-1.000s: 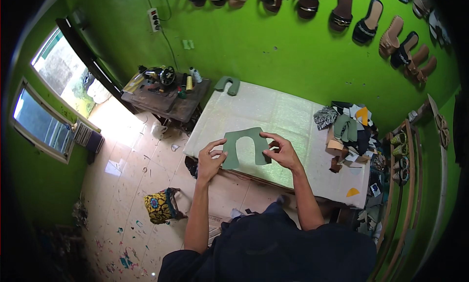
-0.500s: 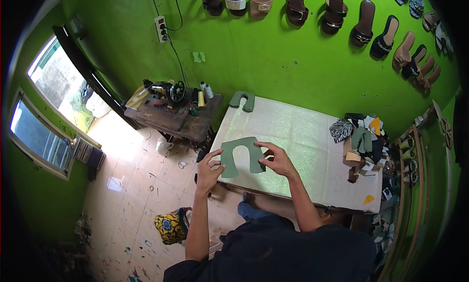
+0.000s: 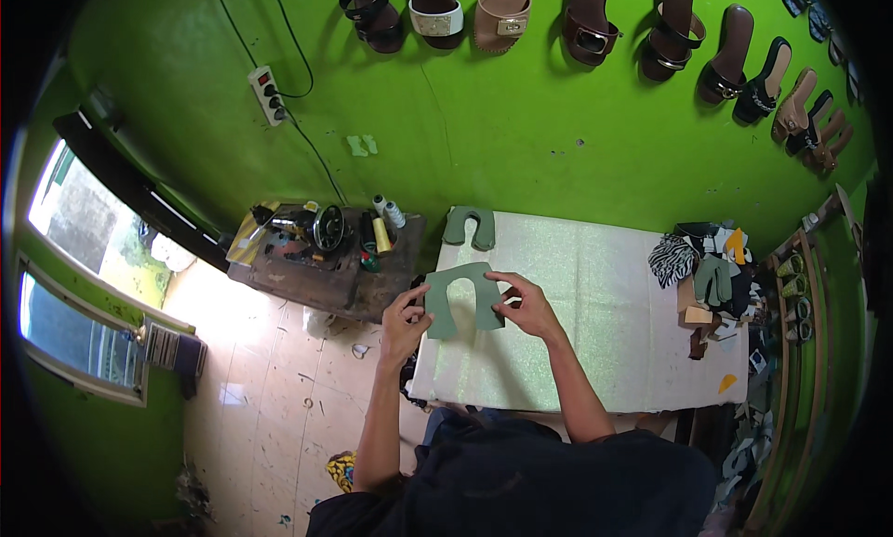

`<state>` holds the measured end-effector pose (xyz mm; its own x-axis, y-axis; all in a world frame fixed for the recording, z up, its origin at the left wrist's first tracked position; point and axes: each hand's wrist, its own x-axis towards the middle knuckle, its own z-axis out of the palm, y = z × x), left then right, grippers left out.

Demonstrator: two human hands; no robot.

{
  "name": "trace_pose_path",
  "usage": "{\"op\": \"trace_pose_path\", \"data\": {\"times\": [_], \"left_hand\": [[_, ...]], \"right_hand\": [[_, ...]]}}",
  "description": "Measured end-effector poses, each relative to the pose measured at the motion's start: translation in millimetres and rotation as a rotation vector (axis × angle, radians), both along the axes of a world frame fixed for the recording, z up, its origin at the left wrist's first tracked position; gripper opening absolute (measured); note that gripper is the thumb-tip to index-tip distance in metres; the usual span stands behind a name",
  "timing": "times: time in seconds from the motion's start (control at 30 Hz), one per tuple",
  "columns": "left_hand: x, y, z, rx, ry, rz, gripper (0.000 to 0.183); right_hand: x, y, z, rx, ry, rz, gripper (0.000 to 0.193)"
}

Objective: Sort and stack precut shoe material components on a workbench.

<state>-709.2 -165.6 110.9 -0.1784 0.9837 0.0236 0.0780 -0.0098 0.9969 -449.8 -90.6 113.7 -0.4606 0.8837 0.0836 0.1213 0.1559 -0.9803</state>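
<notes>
Between my two hands hangs a green U-shaped cut piece [image 3: 444, 304], its curved end up and its two legs pointing down toward me. My left hand [image 3: 406, 323] pinches its left edge, and my right hand [image 3: 523, 304] grips the right edge between thumb and fingers. It is held above the near left part of the pale, shiny-covered table [image 3: 605, 323]. On the table's far left corner lies a stack of similar green U-shaped pieces [image 3: 460, 228].
Left of the table, a sewing machine [image 3: 316, 228] and thread spools [image 3: 382, 235] stand on a worn wooden stand [image 3: 349, 286]. Material scraps [image 3: 712, 277] are heaped at the table's right end. Sandals [image 3: 588, 26] hang on the green wall; a wooden rack [image 3: 779, 351] is at right.
The view has shifted, so the table and wall sit lower in the picture and more of the table's near edge is covered by my body. Both hands still hold the green piece.
</notes>
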Motion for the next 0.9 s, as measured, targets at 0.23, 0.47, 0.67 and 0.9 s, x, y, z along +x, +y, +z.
{"op": "trace_pose_path", "data": {"times": [0.23, 0.47, 0.67, 0.9], "left_hand": [[-38.7, 63.2, -19.9, -0.040, -0.027, -0.132, 0.057], [-77.1, 122.9, -39.9, -0.060, 0.054, -0.299, 0.060], [-90.3, 161.2, -58.7, -0.095, 0.067, -0.379, 0.062], [-89.2, 214.7, -87.4, -0.119, 0.068, -0.430, 0.065]], "right_hand": [[-32.5, 29.4, -9.8, -0.043, -0.040, -0.134, 0.064], [-69.7, 56.7, -23.6, -0.009, -0.159, -0.269, 0.064], [-88.2, 80.1, -45.7, 0.010, -0.175, -0.336, 0.064], [-94.5, 122.5, -67.2, -0.029, -0.174, -0.377, 0.063]]}}
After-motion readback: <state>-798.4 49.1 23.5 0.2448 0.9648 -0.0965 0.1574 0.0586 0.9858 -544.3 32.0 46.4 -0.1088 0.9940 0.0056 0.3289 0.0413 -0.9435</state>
